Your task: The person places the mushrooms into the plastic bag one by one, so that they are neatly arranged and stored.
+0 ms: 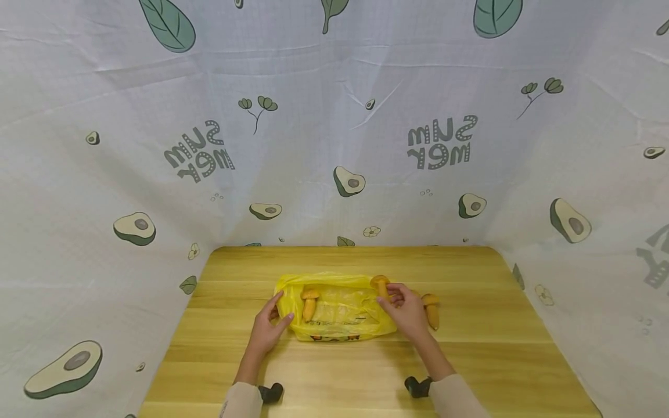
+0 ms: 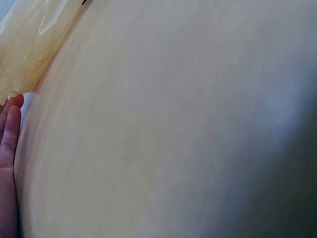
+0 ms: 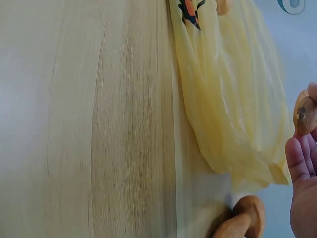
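Observation:
A yellow plastic bag [image 1: 334,332] lies on the table with its mouth spread open. Inside its left end is an orange-brown mushroom [image 1: 309,307]. My left hand [image 1: 268,331] holds the bag's left end, fingers at the rim and thumb on the near side. Only part of that hand's fingers [image 2: 11,126] appears in the left wrist view. My right hand [image 1: 409,313] pinches a second mushroom [image 1: 381,285] by its stem, cap up, over the bag's right end. Beyond that hand, another mushroom [image 1: 431,312] lies on the table to the right, beside one mostly hidden.
The wooden table [image 1: 219,348] meets a white cloth [image 1: 303,145] printed with avocados and leaves at the back and sides. Two dark objects [image 1: 272,393] show by the sleeves, one at each wrist.

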Action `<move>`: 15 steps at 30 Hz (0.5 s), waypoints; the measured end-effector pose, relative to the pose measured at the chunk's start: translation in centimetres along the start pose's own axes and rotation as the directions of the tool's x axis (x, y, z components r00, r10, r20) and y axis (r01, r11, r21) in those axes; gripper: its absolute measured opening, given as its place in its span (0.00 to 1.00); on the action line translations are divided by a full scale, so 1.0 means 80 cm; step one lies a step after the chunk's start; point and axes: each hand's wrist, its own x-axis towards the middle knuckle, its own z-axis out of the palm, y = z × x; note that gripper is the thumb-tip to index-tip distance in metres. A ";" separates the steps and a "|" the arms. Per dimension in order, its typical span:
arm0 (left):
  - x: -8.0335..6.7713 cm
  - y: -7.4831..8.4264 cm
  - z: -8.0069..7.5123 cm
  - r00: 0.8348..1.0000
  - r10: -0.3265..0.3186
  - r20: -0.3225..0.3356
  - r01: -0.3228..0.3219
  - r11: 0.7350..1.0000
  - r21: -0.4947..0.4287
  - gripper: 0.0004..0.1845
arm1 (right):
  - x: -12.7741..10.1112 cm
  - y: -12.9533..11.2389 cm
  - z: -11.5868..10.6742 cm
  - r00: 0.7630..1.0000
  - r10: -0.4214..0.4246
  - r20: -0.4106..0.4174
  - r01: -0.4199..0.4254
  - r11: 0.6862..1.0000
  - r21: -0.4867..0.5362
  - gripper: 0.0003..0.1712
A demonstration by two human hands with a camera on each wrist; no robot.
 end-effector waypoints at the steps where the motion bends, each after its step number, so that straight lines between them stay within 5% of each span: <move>1: 0.000 0.000 0.000 1.000 -0.004 0.000 0.004 1.000 -0.002 0.38 | 0.000 -0.001 0.002 1.000 0.002 0.001 -0.002 1.000 -0.006 0.26; 15: -0.002 0.004 0.000 1.000 -0.027 -0.002 0.027 1.000 -0.007 0.38 | 0.006 -0.012 0.032 1.000 0.004 0.012 -0.004 1.000 0.018 0.23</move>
